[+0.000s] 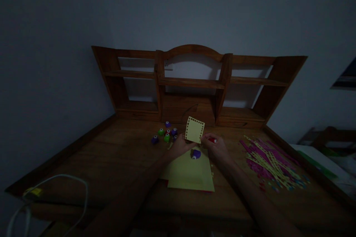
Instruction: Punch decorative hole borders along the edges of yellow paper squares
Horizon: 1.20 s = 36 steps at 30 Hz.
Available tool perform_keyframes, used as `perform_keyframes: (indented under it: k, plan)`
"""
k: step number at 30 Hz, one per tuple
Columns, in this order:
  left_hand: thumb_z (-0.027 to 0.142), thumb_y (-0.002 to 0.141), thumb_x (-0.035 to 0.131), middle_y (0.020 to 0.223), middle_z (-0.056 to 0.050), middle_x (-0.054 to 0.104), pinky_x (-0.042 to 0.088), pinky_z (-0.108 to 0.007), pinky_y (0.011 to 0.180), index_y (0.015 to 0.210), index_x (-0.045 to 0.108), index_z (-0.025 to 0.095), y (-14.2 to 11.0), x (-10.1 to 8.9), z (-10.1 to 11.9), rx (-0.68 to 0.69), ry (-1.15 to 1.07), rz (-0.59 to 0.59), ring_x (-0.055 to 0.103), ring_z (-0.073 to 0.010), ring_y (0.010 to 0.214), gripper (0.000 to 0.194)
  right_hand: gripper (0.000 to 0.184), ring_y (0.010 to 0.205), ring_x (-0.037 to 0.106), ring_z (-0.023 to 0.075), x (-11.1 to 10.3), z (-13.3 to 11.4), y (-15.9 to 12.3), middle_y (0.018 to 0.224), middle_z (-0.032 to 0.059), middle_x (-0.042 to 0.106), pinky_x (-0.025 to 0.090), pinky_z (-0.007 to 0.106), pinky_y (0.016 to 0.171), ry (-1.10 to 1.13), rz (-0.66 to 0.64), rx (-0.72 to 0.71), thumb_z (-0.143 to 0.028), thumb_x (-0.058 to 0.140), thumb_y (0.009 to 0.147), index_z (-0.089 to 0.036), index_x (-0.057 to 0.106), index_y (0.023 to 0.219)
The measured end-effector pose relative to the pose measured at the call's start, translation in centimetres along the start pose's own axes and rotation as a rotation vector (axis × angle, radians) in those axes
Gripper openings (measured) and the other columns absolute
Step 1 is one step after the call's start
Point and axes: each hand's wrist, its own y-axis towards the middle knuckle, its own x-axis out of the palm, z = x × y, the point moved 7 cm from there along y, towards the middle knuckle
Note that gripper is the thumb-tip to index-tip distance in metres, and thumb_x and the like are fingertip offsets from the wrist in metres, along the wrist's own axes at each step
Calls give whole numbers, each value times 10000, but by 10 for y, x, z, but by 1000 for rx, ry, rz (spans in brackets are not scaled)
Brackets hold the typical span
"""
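A small yellow paper card (194, 130) with punched shapes along its edges stands tilted up above the desk. My left hand (178, 146) is closed on its lower left edge. At the card's lower right, my right hand (218, 149) is wrapped round a red craft punch (213, 140), mostly hidden by the fingers. Whether the punch is touching the card is too dark to tell. Beneath both hands lies a stack of yellow paper sheets (190, 176), with a purple craft punch (196, 154) resting on it.
Several purple, green and red craft punches (167, 137) sit left of the card. Pink and yellow paper strips (269, 159) are piled on the right, with small coloured scraps beside them. A wooden shelf unit (191, 81) stands behind; a white cable (63, 176) loops at the left.
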Motion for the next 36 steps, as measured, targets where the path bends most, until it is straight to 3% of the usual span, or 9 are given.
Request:
perform_keyframes:
  k: [8, 16, 22, 33, 36]
  plan:
    - [238, 722, 735, 1060, -108, 730, 535, -398, 916, 1032, 706, 135, 3, 1, -6, 0, 1, 13, 695, -252, 973, 328, 279, 610, 585, 173, -2, 8, 3, 684, 22, 683, 428, 276, 590, 26, 31, -15, -450, 767, 685, -192, 679, 747]
    - [249, 723, 740, 1091, -118, 719, 541, -410, 904, 1052, 687, 136, 0, 0, 3, -6, -25, 27, 690, -255, 980, 351, 288, 634, 592, 181, -3, 12, 4, 708, 42, 687, 438, 283, 589, 23, 36, -2, -449, 774, 679, -185, 693, 762]
    - [234, 648, 784, 1052, -102, 732, 539, -424, 907, 1000, 703, 156, 1, -3, 5, -29, -34, 58, 691, -267, 968, 369, 268, 616, 592, 185, 0, 7, 2, 689, 37, 692, 440, 283, 575, 7, 40, 13, -440, 783, 659, -197, 696, 732]
    - [251, 704, 754, 1079, -112, 721, 530, -381, 890, 1047, 693, 137, 2, -3, 11, 32, 36, 7, 687, -248, 969, 366, 264, 604, 583, 180, 2, 1, -2, 676, 44, 680, 434, 277, 562, -7, 56, 12, -429, 768, 665, -185, 693, 733]
    - [279, 724, 740, 981, -100, 735, 535, -347, 842, 999, 709, 138, 1, -2, 9, 13, 59, 7, 688, -225, 904, 311, 268, 609, 581, 180, 0, -3, 0, 680, 45, 675, 432, 276, 559, 18, 58, 9, -432, 767, 664, -183, 688, 724]
